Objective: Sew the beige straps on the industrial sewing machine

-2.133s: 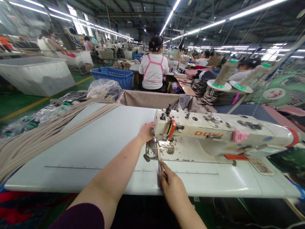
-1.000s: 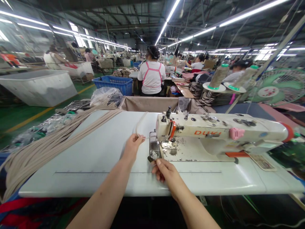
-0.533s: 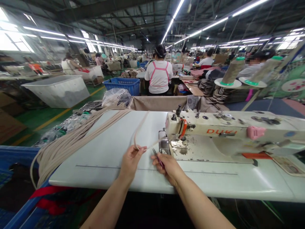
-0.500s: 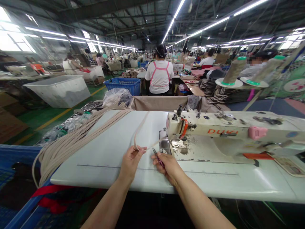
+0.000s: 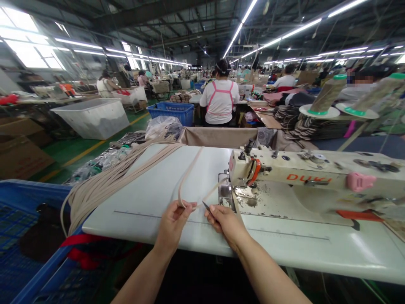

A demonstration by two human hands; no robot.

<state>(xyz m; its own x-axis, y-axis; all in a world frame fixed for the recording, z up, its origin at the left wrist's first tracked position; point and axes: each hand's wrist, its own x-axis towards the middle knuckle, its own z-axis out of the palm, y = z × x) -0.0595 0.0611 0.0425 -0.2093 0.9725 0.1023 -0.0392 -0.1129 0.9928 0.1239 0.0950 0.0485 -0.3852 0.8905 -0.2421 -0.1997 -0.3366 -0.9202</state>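
Observation:
My left hand is closed, pinching a narrow beige strip between thumb and fingers. From that pinch the strip loops up and away over the white table, and another length runs right toward the presser foot of the sewing machine. My right hand is wrapped round a pair of thread snips. Their dark pointed tip points up and left, close to the strip just right of my left fingertips. Whether the tip touches the strip I cannot tell.
A thick bundle of beige strips hangs over the table's left edge. Beside it stands a blue basket. Behind the table is a fabric-lined bin. Thread cones rise at the right. A person in white sits ahead, back turned.
The view has shifted left, so the scene sits further right. The snips' blades, slightly apart before, now look together, and their tip is nearer the left fingertips. The left hand keeps its pinch.

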